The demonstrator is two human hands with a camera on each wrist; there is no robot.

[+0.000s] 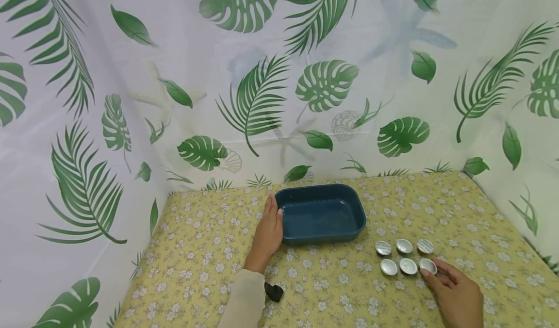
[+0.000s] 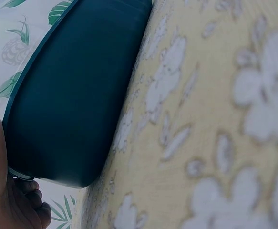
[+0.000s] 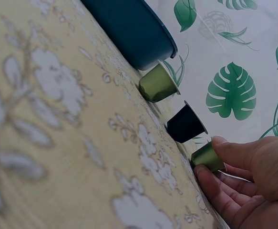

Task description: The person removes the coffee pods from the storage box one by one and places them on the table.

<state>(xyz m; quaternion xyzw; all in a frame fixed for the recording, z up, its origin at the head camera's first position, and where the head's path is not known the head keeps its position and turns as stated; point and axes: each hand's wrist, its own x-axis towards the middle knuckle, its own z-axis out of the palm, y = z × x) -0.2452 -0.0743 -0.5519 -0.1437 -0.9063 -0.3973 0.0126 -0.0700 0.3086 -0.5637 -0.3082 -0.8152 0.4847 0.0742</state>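
Observation:
A dark blue rectangular dish (image 1: 320, 238) sits on the table. At its left end my left hand (image 1: 267, 231) holds the side, fingers along the outer wall and thumb at the rim. The left wrist view shows the dish's outer wall (image 2: 77, 95) close up, with curled fingertips past its corner. To the right of the dish, several coffee capsules with silvery lids stand in two rows. My right hand (image 1: 456, 289) pinches the front-right capsule (image 1: 428, 266), a green one (image 3: 206, 156), between thumb and fingers. Beside it are a black capsule (image 3: 184, 125) and another green capsule (image 3: 157, 85).
A yellow floral cloth (image 1: 196, 270) covers the table. White leaf-printed sheets (image 1: 271, 119) hang behind and along both sides. A black strap piece (image 1: 274, 292) shows at the left wrist.

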